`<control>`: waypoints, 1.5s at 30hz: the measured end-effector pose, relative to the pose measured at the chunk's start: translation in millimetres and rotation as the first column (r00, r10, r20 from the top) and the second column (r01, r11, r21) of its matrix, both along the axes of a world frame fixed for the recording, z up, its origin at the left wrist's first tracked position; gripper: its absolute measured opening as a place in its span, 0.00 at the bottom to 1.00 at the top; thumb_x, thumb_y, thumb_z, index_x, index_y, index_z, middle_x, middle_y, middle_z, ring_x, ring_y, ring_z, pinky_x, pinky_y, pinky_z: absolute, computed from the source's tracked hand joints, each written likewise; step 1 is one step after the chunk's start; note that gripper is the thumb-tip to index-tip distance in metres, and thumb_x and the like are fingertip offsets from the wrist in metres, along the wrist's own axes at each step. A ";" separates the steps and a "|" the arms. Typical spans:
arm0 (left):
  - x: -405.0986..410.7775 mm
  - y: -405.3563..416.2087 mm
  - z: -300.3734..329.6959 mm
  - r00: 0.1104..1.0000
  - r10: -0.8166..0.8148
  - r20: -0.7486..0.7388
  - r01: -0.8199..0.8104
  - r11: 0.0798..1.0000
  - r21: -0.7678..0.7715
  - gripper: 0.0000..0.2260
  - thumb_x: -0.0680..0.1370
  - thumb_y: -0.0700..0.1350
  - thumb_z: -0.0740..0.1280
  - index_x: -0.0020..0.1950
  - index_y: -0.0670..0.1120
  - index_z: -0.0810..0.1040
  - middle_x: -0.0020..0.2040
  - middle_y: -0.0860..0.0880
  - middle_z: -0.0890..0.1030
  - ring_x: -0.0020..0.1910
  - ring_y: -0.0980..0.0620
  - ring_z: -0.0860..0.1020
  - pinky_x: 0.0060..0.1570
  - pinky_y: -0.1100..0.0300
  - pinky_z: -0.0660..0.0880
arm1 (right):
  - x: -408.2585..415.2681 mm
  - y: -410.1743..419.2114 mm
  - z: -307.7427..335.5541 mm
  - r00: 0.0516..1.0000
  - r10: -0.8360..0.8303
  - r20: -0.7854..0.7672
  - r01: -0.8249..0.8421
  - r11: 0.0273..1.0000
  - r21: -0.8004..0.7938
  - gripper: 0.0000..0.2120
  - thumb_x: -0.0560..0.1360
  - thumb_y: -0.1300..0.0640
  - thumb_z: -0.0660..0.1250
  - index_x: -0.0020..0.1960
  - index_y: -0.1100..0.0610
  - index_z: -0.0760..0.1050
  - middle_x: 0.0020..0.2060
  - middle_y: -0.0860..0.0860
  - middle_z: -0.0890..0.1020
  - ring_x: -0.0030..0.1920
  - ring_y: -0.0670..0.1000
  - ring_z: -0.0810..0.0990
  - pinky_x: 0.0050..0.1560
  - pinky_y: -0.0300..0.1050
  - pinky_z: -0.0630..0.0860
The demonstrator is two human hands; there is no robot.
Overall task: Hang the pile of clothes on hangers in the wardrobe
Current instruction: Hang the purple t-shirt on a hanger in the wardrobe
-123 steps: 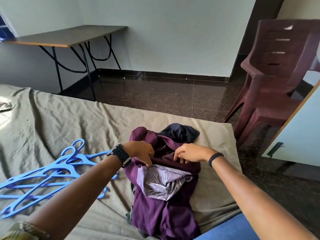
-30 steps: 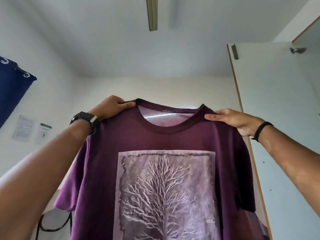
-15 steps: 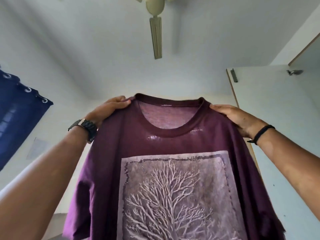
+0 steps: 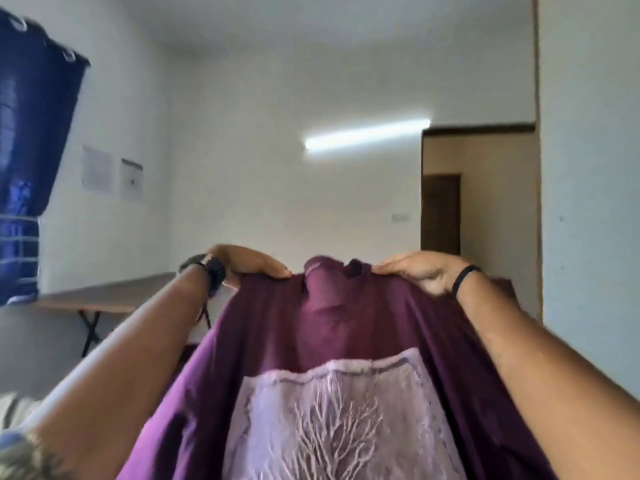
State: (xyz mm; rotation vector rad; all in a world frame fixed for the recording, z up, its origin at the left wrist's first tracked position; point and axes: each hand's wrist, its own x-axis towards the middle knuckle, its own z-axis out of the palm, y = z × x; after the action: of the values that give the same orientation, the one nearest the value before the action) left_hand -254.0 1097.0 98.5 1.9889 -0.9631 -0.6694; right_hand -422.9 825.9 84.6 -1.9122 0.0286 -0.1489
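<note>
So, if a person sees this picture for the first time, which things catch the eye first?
First, the purple T-shirt with a pale tree print, filling the lower centre. The left hand and right hand grip it at the shoulders. Then the dark blue curtain at the far left and the lit tube light on the back wall.

No writing can be read anywhere. Two paper sheets [image 4: 112,174] hang on the left wall, just right of the blue curtain [image 4: 33,147] — whatever is printed on them is blurred past reading. The purple T-shirt [image 4: 332,341] carries only a pale tree print [image 4: 339,424] — no words or brand.
</note>
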 end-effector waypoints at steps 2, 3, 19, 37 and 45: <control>20.6 -14.6 -85.6 0.992 0.034 -0.120 -0.020 0.993 0.119 0.10 0.77 0.38 0.65 0.39 0.40 0.84 0.42 0.43 0.84 0.40 0.50 0.84 0.44 0.56 0.81 | 27.4 -4.2 -81.6 0.986 -0.015 -0.167 0.019 1.000 0.024 0.10 0.77 0.62 0.64 0.43 0.61 0.84 0.41 0.55 0.85 0.41 0.51 0.84 0.52 0.45 0.80; 29.8 -21.2 -123.0 0.987 0.062 -0.147 -0.038 0.986 0.164 0.14 0.79 0.37 0.61 0.38 0.41 0.84 0.41 0.44 0.84 0.39 0.51 0.83 0.46 0.57 0.81 | 37.5 -5.0 -116.4 0.974 -0.027 -0.227 0.031 0.999 0.016 0.08 0.77 0.63 0.65 0.43 0.61 0.82 0.39 0.55 0.85 0.39 0.50 0.84 0.49 0.44 0.81; 125.4 -57.1 -361.5 0.710 0.431 0.557 -0.603 0.781 0.164 0.12 0.79 0.51 0.63 0.52 0.43 0.78 0.54 0.39 0.80 0.55 0.38 0.78 0.49 0.51 0.73 | 141.5 -26.4 -334.2 0.656 -0.747 -0.104 0.706 0.657 -0.265 0.12 0.74 0.61 0.65 0.31 0.61 0.74 0.29 0.58 0.80 0.27 0.55 0.80 0.29 0.49 0.80; 88.1 53.5 -466.8 0.857 0.515 -0.009 -0.514 0.854 -0.081 0.11 0.79 0.33 0.62 0.58 0.44 0.74 0.50 0.45 0.76 0.41 0.58 0.77 0.47 0.59 0.72 | 177.3 94.5 -416.9 0.929 -0.367 -0.048 0.292 0.806 -0.515 0.20 0.73 0.68 0.62 0.64 0.59 0.74 0.51 0.61 0.79 0.55 0.60 0.75 0.57 0.46 0.68; 6.8 169.2 -487.9 0.600 0.798 -0.057 -0.799 0.594 -0.089 0.12 0.76 0.31 0.63 0.48 0.48 0.77 0.42 0.48 0.79 0.31 0.62 0.73 0.38 0.59 0.70 | 183.2 251.6 -432.4 0.961 0.202 -0.187 -0.225 0.968 -0.113 0.13 0.72 0.71 0.65 0.40 0.53 0.77 0.32 0.52 0.79 0.34 0.50 0.77 0.45 0.56 0.79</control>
State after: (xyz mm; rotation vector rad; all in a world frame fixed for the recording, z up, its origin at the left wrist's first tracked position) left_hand -247.2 1266.2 -389.3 2.0382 -0.0003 -0.0957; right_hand -239.6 1077.5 -347.9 -2.0429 -0.0726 0.1669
